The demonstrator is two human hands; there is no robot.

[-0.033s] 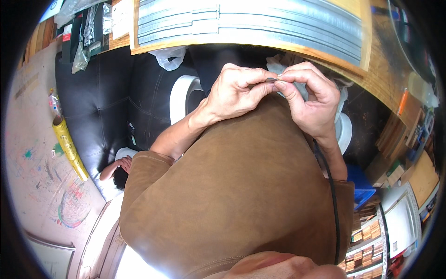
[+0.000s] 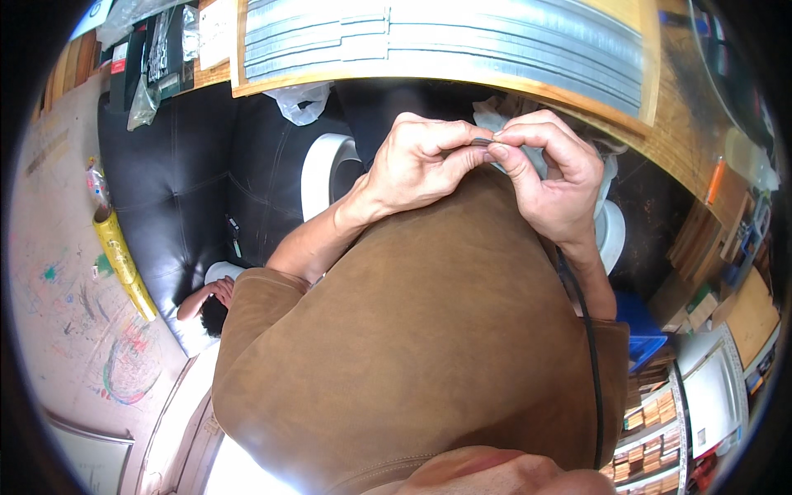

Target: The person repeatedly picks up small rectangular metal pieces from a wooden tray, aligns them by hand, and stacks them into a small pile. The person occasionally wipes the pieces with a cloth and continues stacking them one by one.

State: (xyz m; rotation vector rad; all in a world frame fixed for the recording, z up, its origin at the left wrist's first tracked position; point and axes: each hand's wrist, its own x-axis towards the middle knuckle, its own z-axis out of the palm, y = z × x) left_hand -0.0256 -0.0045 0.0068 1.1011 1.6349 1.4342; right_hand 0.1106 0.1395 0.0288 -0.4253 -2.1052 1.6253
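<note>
Between my two hands, just in front of the bench, is a small, thin, dark strip-like piece [image 2: 481,142]; its kind cannot be made out. My left hand [image 2: 421,161] is closed in a pinch, with thumb and forefinger on the piece from the left. On the other side, my right hand [image 2: 554,165] pinches its right end between thumb and fingertips, and the two sets of fingertips nearly touch. Most of the piece is covered by the fingers. Both hands are held up off the bench, close before my brown shirt [image 2: 396,330].
Ahead is a wooden bench edge [image 2: 445,93] with a tray of grey metal strips [image 2: 511,49]. Below stand a black tufted sofa [image 2: 181,165] and a white ring-shaped object [image 2: 318,173]. A yellow tube [image 2: 124,264] lies left. Another person's arm [image 2: 198,301] shows at lower left.
</note>
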